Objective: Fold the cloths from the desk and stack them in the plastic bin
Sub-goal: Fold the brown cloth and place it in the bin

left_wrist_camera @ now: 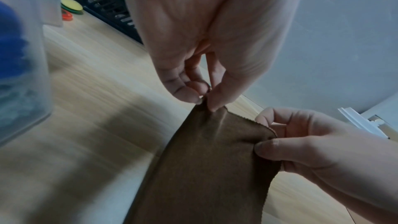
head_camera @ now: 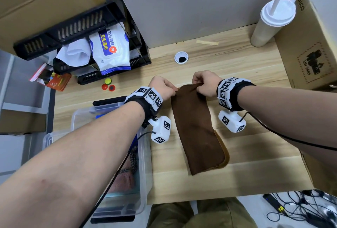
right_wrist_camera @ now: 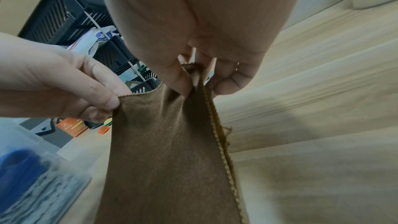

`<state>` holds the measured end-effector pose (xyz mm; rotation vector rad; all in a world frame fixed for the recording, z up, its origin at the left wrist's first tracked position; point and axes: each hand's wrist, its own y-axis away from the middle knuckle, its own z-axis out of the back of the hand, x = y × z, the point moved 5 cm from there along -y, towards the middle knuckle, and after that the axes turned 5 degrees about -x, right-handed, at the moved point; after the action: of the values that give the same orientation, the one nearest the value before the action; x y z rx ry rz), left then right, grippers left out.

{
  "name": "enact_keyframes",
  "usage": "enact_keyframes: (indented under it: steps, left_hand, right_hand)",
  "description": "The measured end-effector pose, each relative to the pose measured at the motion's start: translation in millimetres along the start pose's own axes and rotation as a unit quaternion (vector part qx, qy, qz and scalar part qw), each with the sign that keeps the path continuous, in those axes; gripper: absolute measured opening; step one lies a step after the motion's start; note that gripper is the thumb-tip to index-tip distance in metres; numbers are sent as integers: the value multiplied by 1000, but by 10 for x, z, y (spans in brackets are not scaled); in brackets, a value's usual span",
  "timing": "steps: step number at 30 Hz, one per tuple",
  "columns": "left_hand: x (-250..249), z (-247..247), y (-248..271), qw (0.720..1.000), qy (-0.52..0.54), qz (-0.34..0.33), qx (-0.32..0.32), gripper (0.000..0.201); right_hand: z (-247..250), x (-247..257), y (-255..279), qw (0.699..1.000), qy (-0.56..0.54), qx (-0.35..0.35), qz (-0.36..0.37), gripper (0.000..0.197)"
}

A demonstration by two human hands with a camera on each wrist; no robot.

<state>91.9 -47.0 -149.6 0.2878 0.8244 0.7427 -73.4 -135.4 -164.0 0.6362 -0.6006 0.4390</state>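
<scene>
Over the desk (head_camera: 246, 100) | left hand (head_camera: 162, 86), right hand (head_camera: 206, 83) pinch brown cloth (head_camera: 197, 129) corners | loose pinch could spoil fold

Both forearms are stretched forward toward mid-frame. The left hand (head_camera: 162, 87) and right hand (head_camera: 205, 83) are held close together, thumb and fingers pinched shut on fabric.

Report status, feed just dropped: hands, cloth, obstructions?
Left hand and right hand pinch the far corners of the cloth. Cloth long-folded, near end on desk. Bin beside it.
</scene>
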Motion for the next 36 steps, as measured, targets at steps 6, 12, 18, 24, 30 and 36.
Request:
enact_keyframes:
  steps: [6, 12, 18, 24, 30, 36]
  left_hand:
    - [30, 7, -64, 999, -1, -11, -41, 27]
    - [-114, 127, -118, 994, 27, -43, -95, 25]
    - [-318, 334, -49, 993, 33, -80, -86, 24]
    - [-237, -28, 358, 974, -123, -98, 165, 23]
    - [94, -553, 803, 919, -258, -98, 283, 22]
    - [297, -812, 980, 891, -322, -105, 302, 19]
  right_hand:
    - [2, -63, -61, 1000, 2, 3, -27, 35]
    - [191, 50, -151, 998, -15, -68, -11, 30]
    - [387, 212, -86, 996, -39, -79, 6, 26]
    - [292, 217, 301, 997, 50, 53, 3, 21]
    - [-166, -56, 827, 966, 154, 206, -14, 18]
    - [-550, -330, 1089, 960, 156, 233, -28, 21]
